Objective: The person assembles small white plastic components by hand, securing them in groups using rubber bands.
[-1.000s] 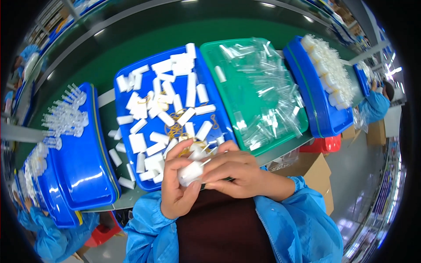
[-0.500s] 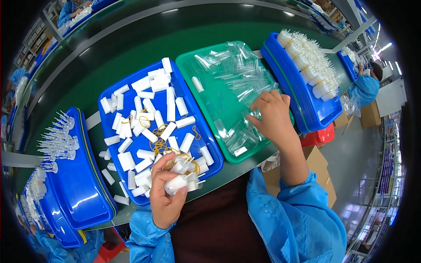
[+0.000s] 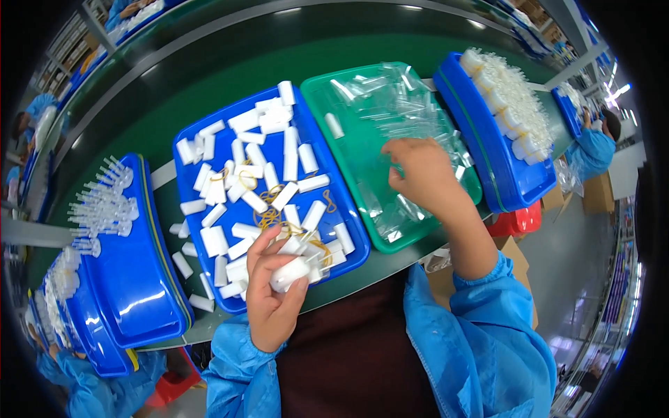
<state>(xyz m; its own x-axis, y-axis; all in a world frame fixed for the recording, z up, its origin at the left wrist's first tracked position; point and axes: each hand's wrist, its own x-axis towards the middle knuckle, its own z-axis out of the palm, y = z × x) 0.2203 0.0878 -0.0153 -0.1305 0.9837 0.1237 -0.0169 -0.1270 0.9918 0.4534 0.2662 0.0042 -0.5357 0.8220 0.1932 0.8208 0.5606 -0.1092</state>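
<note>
My left hand (image 3: 268, 296) holds a bundle of small white plastic pieces (image 3: 296, 265) over the near corner of a blue tray (image 3: 187, 182). That tray is full of loose white pieces (image 3: 251, 157) and several yellow rubber bands (image 3: 268, 216). My right hand (image 3: 421, 174) reaches into the green tray (image 3: 317, 94), fingers down on the heap of clear plastic bags (image 3: 394, 104); whether it grips a bag cannot be seen.
A blue bin (image 3: 488, 160) of white parts stands right of the green tray. At the left sits another blue bin (image 3: 143, 279) with clear parts (image 3: 101, 205). A dark green belt (image 3: 209, 76) runs behind. Other workers in blue sit far left and right. Cardboard boxes (image 3: 519, 251) stand below.
My right hand left the bundle, swung right to the green tray and now rests on the clear bags. My left hand still holds the white bundle.
</note>
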